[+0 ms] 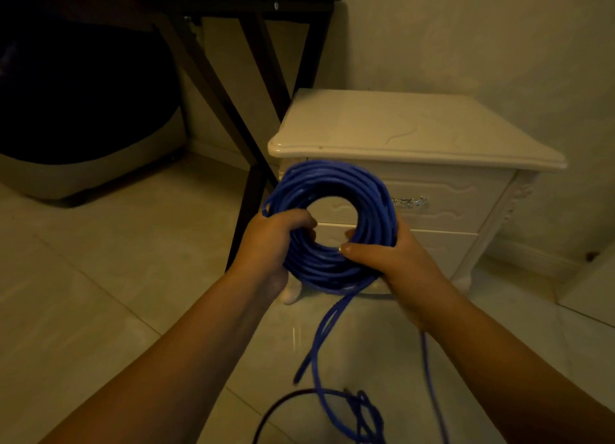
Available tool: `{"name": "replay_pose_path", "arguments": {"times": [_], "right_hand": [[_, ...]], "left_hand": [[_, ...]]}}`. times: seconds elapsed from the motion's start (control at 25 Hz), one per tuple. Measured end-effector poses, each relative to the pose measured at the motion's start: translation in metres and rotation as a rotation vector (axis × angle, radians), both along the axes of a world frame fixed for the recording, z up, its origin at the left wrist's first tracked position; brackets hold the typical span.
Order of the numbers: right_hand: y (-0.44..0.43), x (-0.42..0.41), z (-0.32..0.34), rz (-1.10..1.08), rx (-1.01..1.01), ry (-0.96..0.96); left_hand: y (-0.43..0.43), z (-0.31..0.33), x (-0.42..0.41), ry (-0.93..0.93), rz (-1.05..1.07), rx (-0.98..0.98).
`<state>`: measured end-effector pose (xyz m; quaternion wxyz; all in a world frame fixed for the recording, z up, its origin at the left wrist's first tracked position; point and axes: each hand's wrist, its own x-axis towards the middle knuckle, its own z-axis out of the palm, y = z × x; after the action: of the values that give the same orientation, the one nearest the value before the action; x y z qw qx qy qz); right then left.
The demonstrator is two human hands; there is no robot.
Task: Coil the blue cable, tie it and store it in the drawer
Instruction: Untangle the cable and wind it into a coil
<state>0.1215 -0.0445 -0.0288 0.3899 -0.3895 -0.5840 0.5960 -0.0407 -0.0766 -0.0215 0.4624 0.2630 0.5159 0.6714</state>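
You hold the blue cable coil point(332, 174) before the nightstand point(399, 127) with its closed drawer point(452, 207), left grip point(269, 240) and right grip point(396, 260) both curled round it, but the tangled tail point(318, 357) on the floor point(100, 277) could snag and pull loops loose.

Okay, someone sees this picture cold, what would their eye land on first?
The blue cable, wound into a thick ring, is held up mid-view: the left hand grips its left side and the right hand grips its lower right. A loose tail hangs from the coil down to the tiled floor. Behind the coil stands a white nightstand with its drawers shut.
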Motion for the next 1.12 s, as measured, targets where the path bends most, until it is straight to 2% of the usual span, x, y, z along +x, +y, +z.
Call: {"name": "replay_pose_path", "arguments": {"times": [0.08, 0.2, 0.28, 0.36, 0.48, 0.56, 0.72, 0.84, 0.92, 1.04, 1.12], "right_hand": [[-0.004, -0.010, -0.012, -0.098, -0.096, 0.124], [0.003, -0.011, -0.013, -0.243, -0.189, 0.305], [0.010, -0.005, -0.007, -0.301, -0.215, 0.327], [0.016, 0.001, -0.004, -0.383, -0.217, 0.330], [0.021, 0.007, 0.004, -0.471, -0.238, 0.395], [0.026, 0.012, 0.010, -0.478, -0.295, 0.454], [0.032, 0.027, 0.013, -0.480, -0.376, 0.522], [0.038, 0.036, 0.012, -0.491, -0.395, 0.530], [0.042, 0.040, 0.012, -0.519, -0.393, 0.514], [0.043, 0.047, 0.014, -0.539, -0.372, 0.523], [0.043, 0.054, 0.019, -0.548, -0.341, 0.522]], "left_hand": [[0.000, 0.000, 0.005, -0.121, 0.011, -0.001], [-0.007, 0.000, 0.022, -0.070, -0.079, 0.009], [-0.013, 0.001, 0.029, -0.024, -0.193, 0.010], [-0.020, -0.001, 0.029, 0.101, -0.377, -0.053], [-0.032, -0.014, 0.040, 0.379, -0.696, -0.285], [-0.035, -0.026, 0.048, 0.467, -0.792, -0.326], [-0.028, -0.027, 0.034, 0.346, -0.592, -0.201], [-0.020, -0.027, 0.019, 0.393, -0.419, -0.143], [-0.016, -0.031, 0.017, 0.369, -0.384, -0.134], [-0.013, -0.029, 0.014, 0.110, -0.313, -0.212], [-0.009, -0.027, -0.001, -0.060, -0.190, -0.251]]}}
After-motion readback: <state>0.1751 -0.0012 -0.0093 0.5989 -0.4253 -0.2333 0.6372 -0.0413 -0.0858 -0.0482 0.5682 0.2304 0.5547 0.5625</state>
